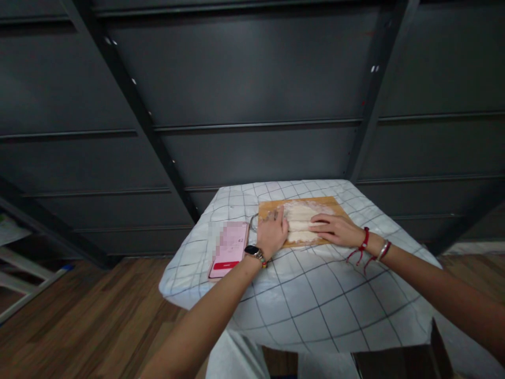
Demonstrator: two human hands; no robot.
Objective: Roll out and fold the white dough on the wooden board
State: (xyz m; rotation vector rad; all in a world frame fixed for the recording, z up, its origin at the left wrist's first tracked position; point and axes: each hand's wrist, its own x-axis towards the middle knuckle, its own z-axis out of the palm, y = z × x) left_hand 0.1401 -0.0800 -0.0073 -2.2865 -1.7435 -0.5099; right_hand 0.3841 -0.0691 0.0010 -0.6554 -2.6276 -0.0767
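A slab of pale, floury dough (302, 223) lies on a wooden board (331, 202), with lengthwise ridges across it. My left hand (273, 232) rests palm down over the board's left part, its fingers stretched out at the dough's left end. From the right, my right hand (339, 229) lays its extended fingers flat on the dough's right part. Neither hand is closed around anything. Loose flour is scattered around the dough on the board. Part of a metal ring (253, 222) shows at the board's left edge, beside my left hand.
A phone (229, 250) with a lit pink screen lies left of the board. Both rest on a small table with a white checked cloth (311, 295). Dark metal panels (252, 79) stand behind it. A dark open box (406, 360) is at the lower right.
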